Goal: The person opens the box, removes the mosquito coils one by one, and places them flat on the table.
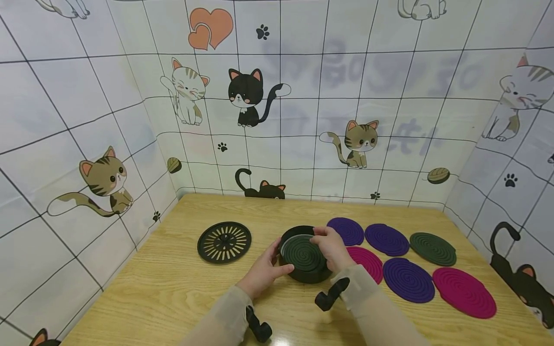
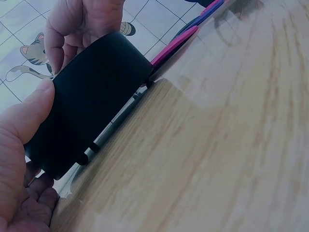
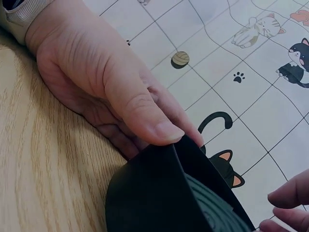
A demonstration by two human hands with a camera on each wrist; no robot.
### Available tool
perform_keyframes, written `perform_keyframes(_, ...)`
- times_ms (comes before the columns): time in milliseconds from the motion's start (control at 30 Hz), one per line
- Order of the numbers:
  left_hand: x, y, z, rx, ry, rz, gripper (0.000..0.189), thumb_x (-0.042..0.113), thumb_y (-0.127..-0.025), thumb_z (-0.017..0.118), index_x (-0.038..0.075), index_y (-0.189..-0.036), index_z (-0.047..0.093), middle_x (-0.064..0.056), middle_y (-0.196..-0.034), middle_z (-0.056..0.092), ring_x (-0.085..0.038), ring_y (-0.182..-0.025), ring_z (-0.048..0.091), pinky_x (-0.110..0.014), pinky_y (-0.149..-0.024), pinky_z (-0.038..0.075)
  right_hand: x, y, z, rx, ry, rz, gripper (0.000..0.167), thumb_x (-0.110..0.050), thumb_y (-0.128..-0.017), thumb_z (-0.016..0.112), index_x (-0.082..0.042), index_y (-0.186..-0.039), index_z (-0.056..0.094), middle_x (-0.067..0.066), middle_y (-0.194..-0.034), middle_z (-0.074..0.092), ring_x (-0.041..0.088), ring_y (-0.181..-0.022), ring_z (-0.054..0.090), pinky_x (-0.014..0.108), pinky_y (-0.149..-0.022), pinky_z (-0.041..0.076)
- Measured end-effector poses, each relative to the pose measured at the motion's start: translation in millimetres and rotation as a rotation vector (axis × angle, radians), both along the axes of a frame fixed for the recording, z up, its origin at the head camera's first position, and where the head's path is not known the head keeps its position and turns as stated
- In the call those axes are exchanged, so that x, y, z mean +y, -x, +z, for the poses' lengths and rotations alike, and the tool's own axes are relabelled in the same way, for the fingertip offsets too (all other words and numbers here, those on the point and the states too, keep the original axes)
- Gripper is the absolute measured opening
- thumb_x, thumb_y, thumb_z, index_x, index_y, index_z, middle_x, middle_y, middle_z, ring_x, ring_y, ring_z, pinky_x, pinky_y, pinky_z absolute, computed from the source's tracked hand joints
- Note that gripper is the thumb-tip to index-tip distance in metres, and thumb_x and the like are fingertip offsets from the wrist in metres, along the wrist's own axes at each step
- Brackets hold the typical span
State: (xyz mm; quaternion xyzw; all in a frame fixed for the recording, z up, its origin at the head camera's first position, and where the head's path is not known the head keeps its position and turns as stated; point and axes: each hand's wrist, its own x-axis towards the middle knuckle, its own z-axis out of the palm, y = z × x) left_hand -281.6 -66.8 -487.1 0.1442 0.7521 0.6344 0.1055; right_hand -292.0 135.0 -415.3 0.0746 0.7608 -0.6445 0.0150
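A round black mosquito coil holder [image 1: 305,277] stands on the table with a green mosquito coil [image 1: 303,253] lying inside it. My left hand [image 1: 263,274] grips its left side, thumb towards the front and fingers round the wall. At the right rim, my right hand [image 1: 332,247] has its fingers bent over the edge; its thumb [image 3: 166,131] presses on the rim. From the left wrist, the holder [image 2: 96,92] shows a smooth dark wall and small feet beneath. Its slotted black lid [image 1: 224,242], with a centre knob, lies apart at the left.
To the right lie several coils in two rows: purple coils [image 1: 409,280], pink coils [image 1: 464,292] and another green coil [image 1: 433,249]. The wooden table [image 1: 173,288] meets a cat-patterned wall sheet [image 1: 298,144] at the back and sides.
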Motion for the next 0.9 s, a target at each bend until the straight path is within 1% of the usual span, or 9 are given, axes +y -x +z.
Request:
perform_keyframes(167, 0.1, -0.1, -0.6, 0.000, -0.005, -0.003, 0.092, 0.031, -0.084, 0.076, 0.015, -0.155, 0.019, -0.014, -0.154, 0.030, -0.037, -0.140, 0.027, -0.050, -0.113, 0.025, -2.8, 1.1, -2.6, 0.035, 0.054, -0.034, 0.044, 0.004, -0.090, 0.053, 0.006, -0.133, 0.047, 0.024, -0.135, 0.046, 0.037, -0.124, 0.041, 0.052, -0.108, 0.032)
perform_keyframes(400, 1.3, 0.0, 0.0, -0.004, -0.012, 0.001, 0.091, 0.030, -0.084, 0.076, 0.015, -0.154, 0.020, -0.012, -0.154, 0.030, -0.035, -0.141, 0.027, -0.048, -0.113, 0.024, -4.7, -1.2, -3.1, 0.068, 0.087, -0.062, 0.042, 0.007, -0.089, 0.054, 0.007, -0.130, 0.049, 0.024, -0.131, 0.047, 0.036, -0.120, 0.044, 0.048, -0.105, 0.036)
perform_keyframes(600, 0.9, -0.6, 0.6, -0.001, -0.007, 0.003, 0.092, 0.030, -0.084, 0.076, 0.015, -0.154, 0.020, -0.013, -0.154, 0.030, -0.035, -0.141, 0.027, -0.048, -0.113, 0.024, -5.7, -2.9, -3.6, 0.048, 0.096, -0.049, 0.038, 0.006, -0.090, 0.054, 0.007, -0.128, 0.050, 0.024, -0.129, 0.050, 0.036, -0.121, 0.046, 0.049, -0.106, 0.035)
perform_keyframes(900, 0.4, -0.3, 0.4, -0.005, -0.006, 0.002, 0.092, 0.032, -0.083, 0.077, 0.016, -0.154, 0.020, -0.012, -0.154, 0.029, -0.035, -0.141, 0.026, -0.048, -0.113, 0.024, -4.2, -1.7, -7.9, 0.045, 0.068, -0.027, 0.043, 0.008, -0.088, 0.055, 0.006, -0.130, 0.049, 0.023, -0.130, 0.049, 0.038, -0.122, 0.044, 0.051, -0.106, 0.034)
